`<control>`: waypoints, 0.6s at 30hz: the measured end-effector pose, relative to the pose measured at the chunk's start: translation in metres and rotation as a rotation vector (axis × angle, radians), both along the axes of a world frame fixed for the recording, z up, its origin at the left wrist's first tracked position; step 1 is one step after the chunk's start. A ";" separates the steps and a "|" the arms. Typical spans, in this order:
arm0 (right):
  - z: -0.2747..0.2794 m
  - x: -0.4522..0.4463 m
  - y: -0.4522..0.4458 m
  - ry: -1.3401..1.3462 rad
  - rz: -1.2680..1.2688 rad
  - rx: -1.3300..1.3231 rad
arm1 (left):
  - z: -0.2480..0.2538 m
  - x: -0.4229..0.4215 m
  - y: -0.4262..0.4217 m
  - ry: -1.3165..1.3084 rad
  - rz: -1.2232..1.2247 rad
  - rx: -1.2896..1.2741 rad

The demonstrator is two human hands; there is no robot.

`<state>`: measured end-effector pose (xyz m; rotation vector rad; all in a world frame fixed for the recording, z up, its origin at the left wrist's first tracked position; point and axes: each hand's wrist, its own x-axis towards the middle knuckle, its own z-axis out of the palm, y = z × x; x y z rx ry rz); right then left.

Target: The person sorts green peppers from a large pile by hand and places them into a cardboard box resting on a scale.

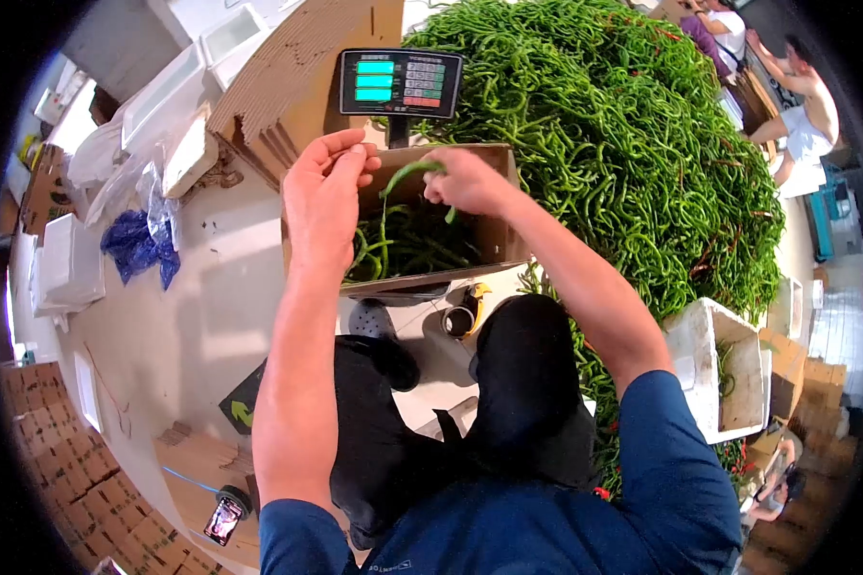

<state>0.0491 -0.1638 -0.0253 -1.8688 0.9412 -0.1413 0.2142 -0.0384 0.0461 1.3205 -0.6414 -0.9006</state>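
My right hand [462,182] is closed around a green pepper [410,174] above the right part of an open cardboard box [506,216]. My left hand [326,182] is over the box's left edge, its fingers curled with thumb and fingertips together; whether anything is between them I cannot make out. Inside the box lie long green peppers [427,240]. Just behind the box stands a scale display [401,83] with lit blue-green panels.
A large heap of green peppers [623,144] spreads behind and to the right. Stacked flat cardboard [297,77] leans at the back left. A tape dispenser [462,314] lies before the box. A white foam box [705,364] stands right. Other people [810,101] sit at the far right.
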 end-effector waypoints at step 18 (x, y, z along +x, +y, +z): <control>-0.018 -0.679 0.245 -0.423 -2.140 -0.189 | -0.003 -0.119 0.026 -0.397 -0.519 0.077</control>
